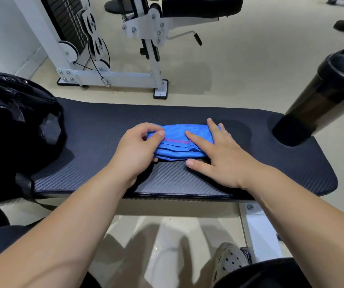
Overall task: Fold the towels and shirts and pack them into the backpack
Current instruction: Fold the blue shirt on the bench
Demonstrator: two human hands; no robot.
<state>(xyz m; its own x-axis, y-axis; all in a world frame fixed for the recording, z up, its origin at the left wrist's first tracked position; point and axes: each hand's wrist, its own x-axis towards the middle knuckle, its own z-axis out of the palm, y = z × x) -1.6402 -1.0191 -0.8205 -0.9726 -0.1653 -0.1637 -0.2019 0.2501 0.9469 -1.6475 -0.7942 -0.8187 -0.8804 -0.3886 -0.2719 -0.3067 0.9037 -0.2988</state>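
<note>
Towel (177,133) — soft, light, best lifted by both ends — is pinched by left hand (134,150), pressed flat by right hand (219,161).

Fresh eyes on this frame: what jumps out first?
The folded bright blue towel with a magenta stripe lies in the middle of the black textured padded bench, the left hand pinching its left end and the right hand pressing flat on its right. A black fabric backpack sits at the bench's left end, a dark translucent shaker bottle at its right.
</note>
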